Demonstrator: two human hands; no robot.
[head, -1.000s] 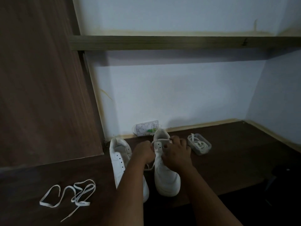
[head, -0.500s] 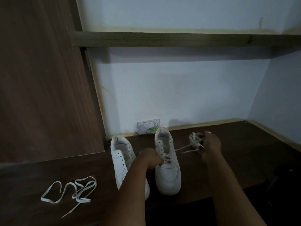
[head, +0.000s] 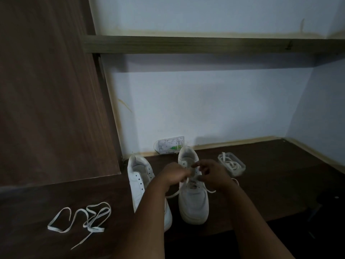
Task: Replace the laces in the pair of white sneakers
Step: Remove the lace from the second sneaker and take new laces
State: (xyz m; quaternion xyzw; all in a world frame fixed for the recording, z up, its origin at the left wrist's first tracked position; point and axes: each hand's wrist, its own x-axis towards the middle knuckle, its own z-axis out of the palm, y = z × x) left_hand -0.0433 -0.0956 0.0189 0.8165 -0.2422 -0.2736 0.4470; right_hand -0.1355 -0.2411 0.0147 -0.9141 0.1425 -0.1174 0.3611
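Note:
Two white sneakers stand side by side on the dark wooden desk [head: 270, 184], toes toward me. The left sneaker [head: 139, 180] has bare eyelets. Over the tongue of the right sneaker [head: 193, 204], my left hand [head: 174, 174] and my right hand [head: 211, 171] both pinch a white lace [head: 172, 194] threaded through its eyelets. Loose ends of that lace trail off both sides of the shoe. Another white lace [head: 87, 219] lies loose on the desk at the left.
A small clear plastic tub [head: 231, 164] with a coiled white lace in it sits right of the shoes. A clear packet [head: 169, 146] leans against the wall behind them. A brown wooden panel [head: 48, 90] stands at the left, a shelf [head: 205, 46] overhead.
My right hand pulled the lace out to the right toward the tub, then came back to the right sneaker's tongue. My left hand stayed at the eyelets.

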